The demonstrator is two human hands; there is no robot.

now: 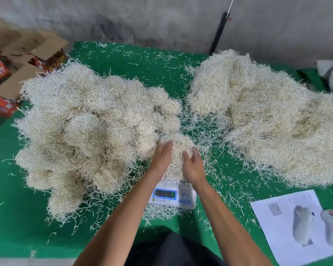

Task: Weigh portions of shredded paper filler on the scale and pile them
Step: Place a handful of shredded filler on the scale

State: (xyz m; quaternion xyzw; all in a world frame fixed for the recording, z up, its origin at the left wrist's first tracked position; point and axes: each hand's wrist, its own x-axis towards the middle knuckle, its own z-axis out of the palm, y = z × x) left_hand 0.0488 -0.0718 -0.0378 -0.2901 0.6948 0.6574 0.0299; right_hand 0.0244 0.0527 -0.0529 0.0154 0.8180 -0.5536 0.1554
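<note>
Table (161, 60), covered in green felt-like cloth and strewn with loose pale strands, fills most of the view and meets a grey wall at the far side. Two great heaps of shredded paper filler lie on it: the left heap (88, 131), made of many rounded clumps packed side by side, and the right heap (267, 121), looser and more spread out, reaching the right edge of the view. A strip of bare green cloth runs between them.

At the near right a printed sheet (296, 223) lies flat, showing a square code and two pale rounded objects. Cardboard boxes (27, 62) with red printed packaging stand off the table's far left corner, and a dark pole (218, 33) leans against the wall behind the right heap.

A small white scale (172, 196) sits at the near middle of the table, between the two heaps, its dark display facing the person; the digits are too blurred to read. On its platform rests a portion of filler (178, 150), a rounded clump touching the near right edge of the left heap.

The left hand (161, 156) lies against the portion's left side with its fingers straight and flat. The right hand (193, 164) presses on the right side, its fingers bent loosely into the strands, cupping rather than clenching them. Both bare forearms reach in from the bottom edge.
</note>
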